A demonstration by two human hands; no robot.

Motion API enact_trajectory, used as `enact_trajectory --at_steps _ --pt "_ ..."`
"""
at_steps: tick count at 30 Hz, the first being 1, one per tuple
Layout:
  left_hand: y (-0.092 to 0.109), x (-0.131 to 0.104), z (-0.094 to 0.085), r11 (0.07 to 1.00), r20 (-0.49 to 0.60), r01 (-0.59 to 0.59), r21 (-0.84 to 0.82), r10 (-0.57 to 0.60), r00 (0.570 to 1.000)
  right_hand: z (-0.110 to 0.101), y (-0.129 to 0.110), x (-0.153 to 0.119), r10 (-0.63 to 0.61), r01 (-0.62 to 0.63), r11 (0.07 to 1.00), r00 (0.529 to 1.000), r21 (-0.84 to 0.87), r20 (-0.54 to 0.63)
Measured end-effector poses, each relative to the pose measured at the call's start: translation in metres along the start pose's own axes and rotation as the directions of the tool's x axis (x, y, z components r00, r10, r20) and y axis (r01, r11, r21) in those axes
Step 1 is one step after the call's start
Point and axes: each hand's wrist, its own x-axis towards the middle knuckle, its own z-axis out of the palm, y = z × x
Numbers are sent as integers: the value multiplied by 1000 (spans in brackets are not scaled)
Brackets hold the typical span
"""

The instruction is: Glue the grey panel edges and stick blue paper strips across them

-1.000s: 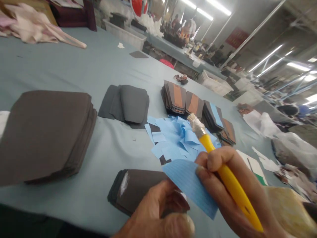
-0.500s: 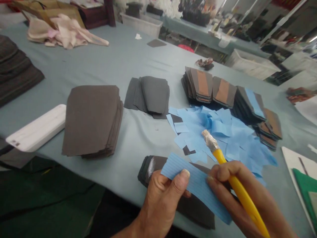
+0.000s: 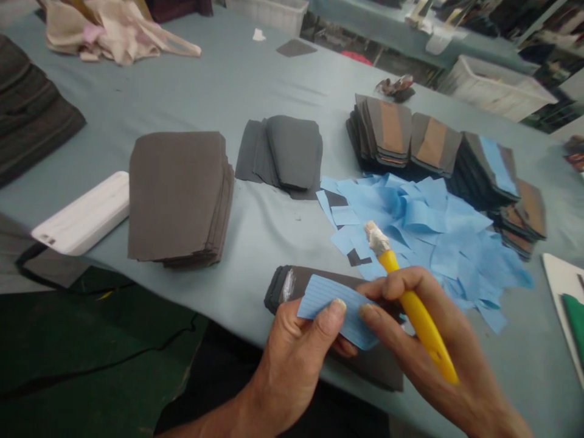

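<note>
My left hand (image 3: 310, 347) is closed, its thumb pressing a ribbed light-blue strip (image 3: 319, 295) against the fingers. Between the fingers of my right hand (image 3: 424, 316) rests a brush (image 3: 413, 304) with a yellow handle, its whitish, caked tip pointing up and left. The right thumb and fingertips also touch the strip's right part, which looks bent over. Beneath both hands lies a stack of dark brown pieces (image 3: 387, 368), with a shiny whitish smear (image 3: 287, 284) near its left end. A loose heap of blue strips (image 3: 433, 231) spreads just behind the brush.
A tall stack of brown pieces (image 3: 176, 194) stands left, beside a white oblong device (image 3: 84, 213) with a black cable. Dark grey pieces (image 3: 294, 152) lie centrally. Banded stacks (image 3: 387, 131) stand behind the blue heap. Beige cloth (image 3: 114, 30) lies far left. The table edge is close to me.
My right hand has moved left towards my left hand, and the blue strip's right part now looks bent over, showing shorter. The view has tilted downward. Both hands keep their hold.
</note>
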Motion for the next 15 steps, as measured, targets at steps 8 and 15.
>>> enact_trajectory --at_steps 8,15 --pt "-1 -7 -3 999 -76 -35 19 37 996 28 -10 0 141 -141 990 990 11 11" --pt "-1 -14 -6 985 -7 -95 148 97 995 36 -10 -7 154 -155 987 988 -33 -23"
